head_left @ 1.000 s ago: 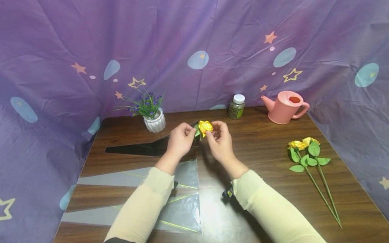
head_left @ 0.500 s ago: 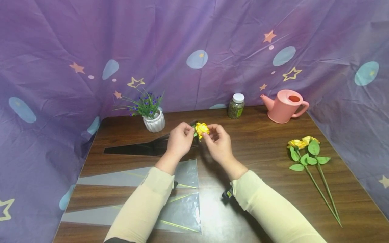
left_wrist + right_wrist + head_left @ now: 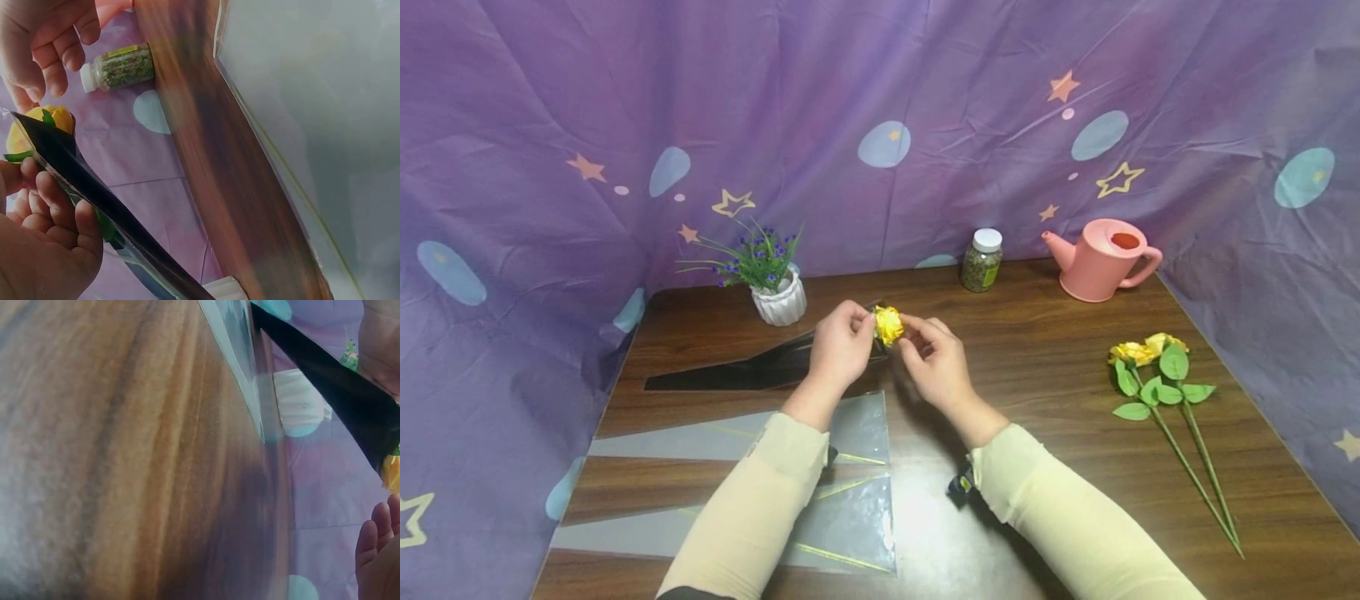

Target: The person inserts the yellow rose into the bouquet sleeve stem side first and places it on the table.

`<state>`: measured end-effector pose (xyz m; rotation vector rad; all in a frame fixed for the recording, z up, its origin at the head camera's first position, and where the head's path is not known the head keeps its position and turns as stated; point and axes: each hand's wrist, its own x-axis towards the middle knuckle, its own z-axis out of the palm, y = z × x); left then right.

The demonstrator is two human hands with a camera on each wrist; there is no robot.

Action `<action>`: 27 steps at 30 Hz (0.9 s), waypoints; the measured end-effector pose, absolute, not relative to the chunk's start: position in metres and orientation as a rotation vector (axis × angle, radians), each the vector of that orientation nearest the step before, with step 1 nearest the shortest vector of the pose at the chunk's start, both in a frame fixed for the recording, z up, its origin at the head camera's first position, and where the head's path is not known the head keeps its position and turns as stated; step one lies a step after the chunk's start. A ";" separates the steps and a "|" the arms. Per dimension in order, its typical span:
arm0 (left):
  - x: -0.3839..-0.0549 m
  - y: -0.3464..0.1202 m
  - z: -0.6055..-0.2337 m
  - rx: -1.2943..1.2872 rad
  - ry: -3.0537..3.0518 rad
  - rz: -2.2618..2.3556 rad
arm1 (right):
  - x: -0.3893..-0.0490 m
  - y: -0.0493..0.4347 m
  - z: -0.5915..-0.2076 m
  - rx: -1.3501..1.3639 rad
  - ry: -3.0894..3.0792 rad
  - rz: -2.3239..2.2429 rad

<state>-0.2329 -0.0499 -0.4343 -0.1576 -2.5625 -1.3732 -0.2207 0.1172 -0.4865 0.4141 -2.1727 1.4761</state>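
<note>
In the head view, my left hand [image 3: 841,346] pinches the open end of a black flower sleeve [image 3: 730,372], whose narrow tail points left above the table. A yellow artificial rose [image 3: 889,325] pokes out of the sleeve's mouth, its stem hidden inside. My right hand [image 3: 942,362] is just right of the bloom, fingertips at the petals and fingers loosely bent, not gripping it. The left wrist view shows the rose head [image 3: 59,117] at the sleeve's edge with a green leaf sticking out. In the right wrist view the dark sleeve [image 3: 337,387] slants down to the bloom.
Two clear sleeves [image 3: 850,521] lie at the front left. Two more yellow roses [image 3: 1138,357] with green stems lie at the right. Along the back stand a white potted plant [image 3: 781,300], a jar [image 3: 982,265] with a white lid and a pink watering can [image 3: 1097,265].
The rose has moved left, deeper into the black sleeve, and less leaf shows. My right hand has followed it left and its hold on the bloom has loosened. The sleeve's tail has shifted slightly left.
</note>
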 end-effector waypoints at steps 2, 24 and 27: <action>-0.233 -0.050 -0.434 -0.159 -2.563 -1.366 | -0.220 0.117 -0.488 0.423 -2.184 1.464; -0.233 -0.052 -0.434 -0.199 -2.586 -1.339 | -0.215 0.115 -0.491 0.574 -2.426 1.357; -0.233 -0.051 -0.434 -0.189 -2.593 -1.320 | -0.216 0.116 -0.491 0.574 -2.453 1.354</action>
